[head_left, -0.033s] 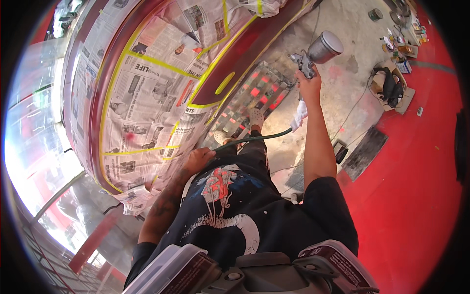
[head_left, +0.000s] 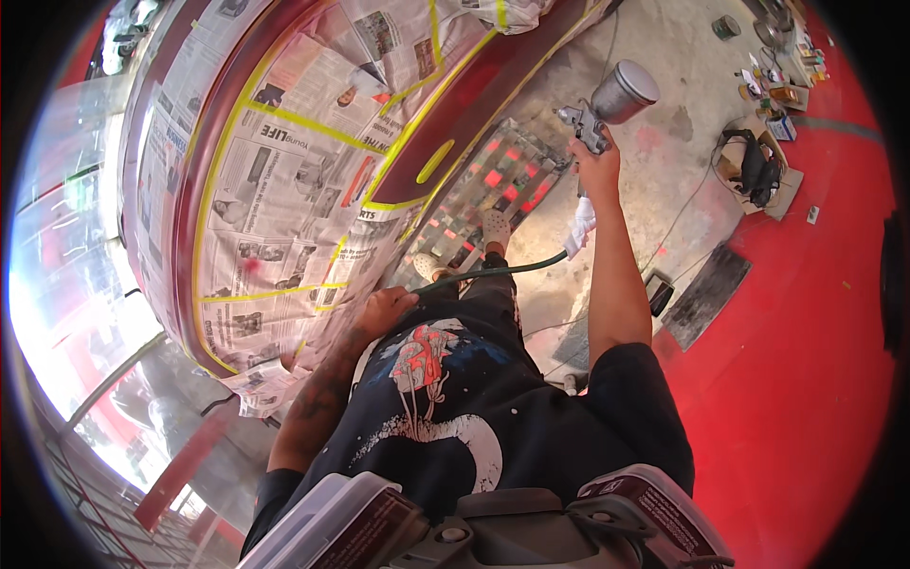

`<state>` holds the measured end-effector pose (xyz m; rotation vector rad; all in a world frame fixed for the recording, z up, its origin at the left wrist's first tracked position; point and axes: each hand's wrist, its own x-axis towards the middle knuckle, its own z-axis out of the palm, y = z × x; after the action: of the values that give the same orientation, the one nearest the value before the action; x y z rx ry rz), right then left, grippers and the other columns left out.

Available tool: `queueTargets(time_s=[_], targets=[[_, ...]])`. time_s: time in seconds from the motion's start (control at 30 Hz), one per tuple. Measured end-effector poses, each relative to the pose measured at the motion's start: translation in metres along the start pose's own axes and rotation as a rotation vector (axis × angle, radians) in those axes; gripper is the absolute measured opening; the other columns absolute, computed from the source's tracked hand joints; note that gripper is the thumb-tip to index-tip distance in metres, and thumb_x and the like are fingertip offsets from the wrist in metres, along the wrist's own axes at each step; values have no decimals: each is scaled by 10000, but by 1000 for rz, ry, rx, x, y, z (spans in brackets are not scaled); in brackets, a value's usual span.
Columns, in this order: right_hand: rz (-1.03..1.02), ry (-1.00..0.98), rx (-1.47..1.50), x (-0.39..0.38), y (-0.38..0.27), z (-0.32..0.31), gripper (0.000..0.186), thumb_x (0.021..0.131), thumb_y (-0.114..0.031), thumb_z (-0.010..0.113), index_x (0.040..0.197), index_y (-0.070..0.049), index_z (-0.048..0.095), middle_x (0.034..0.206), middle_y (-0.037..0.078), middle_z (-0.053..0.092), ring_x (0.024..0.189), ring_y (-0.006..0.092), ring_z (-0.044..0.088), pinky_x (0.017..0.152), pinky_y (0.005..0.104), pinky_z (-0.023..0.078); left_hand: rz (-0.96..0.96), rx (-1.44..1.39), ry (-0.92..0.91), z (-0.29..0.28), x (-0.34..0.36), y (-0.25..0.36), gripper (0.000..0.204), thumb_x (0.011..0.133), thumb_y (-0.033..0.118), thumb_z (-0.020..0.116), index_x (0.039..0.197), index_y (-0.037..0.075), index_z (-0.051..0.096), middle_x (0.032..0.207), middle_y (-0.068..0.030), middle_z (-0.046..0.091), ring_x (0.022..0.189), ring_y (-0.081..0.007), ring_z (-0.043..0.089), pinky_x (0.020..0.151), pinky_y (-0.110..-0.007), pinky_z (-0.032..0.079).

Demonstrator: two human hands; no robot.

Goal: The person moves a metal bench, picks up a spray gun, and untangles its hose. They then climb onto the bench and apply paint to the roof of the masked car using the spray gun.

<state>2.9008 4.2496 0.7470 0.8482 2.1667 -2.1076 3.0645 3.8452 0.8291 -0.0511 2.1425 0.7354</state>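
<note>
My right hand [head_left: 598,169] is closed around the handle of a silver spray gun [head_left: 590,133], held out ahead beside the car. A grey metal paint cup [head_left: 625,92] sits on the gun. White wrapping [head_left: 581,226] covers the hose joint below the grip. From there a dark green air hose [head_left: 507,269] runs across my legs to my left hand [head_left: 386,310], which is wrapped around it near my waist. The car body in front and to the left is masked with newspaper [head_left: 284,180] and yellow tape [head_left: 313,126]. A dark red strip [head_left: 455,133] of bodywork stays uncovered.
Wooden-looking slabs with red spots [head_left: 502,175] lie by my feet. To the right are a dark mat [head_left: 706,297], a cardboard box with black items [head_left: 754,171], and several cans and bottles [head_left: 782,90] farther off. Thin cords cross the concrete, and red flooring [head_left: 777,379] lies beyond.
The spray gun and my right hand have shifted very slightly to the left. My left hand keeps its hold on the air hose.
</note>
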Motion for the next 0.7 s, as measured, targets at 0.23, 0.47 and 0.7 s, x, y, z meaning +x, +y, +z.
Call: queueTargets(time_s=[0.23,0.47,0.7], targets=[[34,-45,-13,14,12,-8,446,804,-77,643,1234,-52,528,878,53,643,701,130,642,473,256,486,-12,31,-33,-2,2,18,333,901,327,566,863,6,641,758,-177,620,736,-261,616,697,-391,471],[-48,190,164,27,13,-16,341,806,-43,638,1134,-49,545,893,56,650,708,134,648,466,257,495,-33,43,1,-11,5,18,321,892,327,571,862,16,643,701,-155,617,671,-276,613,651,-396,470],[26,44,49,-5,20,-23,369,810,-62,637,1169,-57,554,887,43,651,723,120,641,480,253,473,-32,33,-35,-5,5,20,323,891,326,576,864,14,656,762,-181,636,743,-299,632,691,-402,475]])
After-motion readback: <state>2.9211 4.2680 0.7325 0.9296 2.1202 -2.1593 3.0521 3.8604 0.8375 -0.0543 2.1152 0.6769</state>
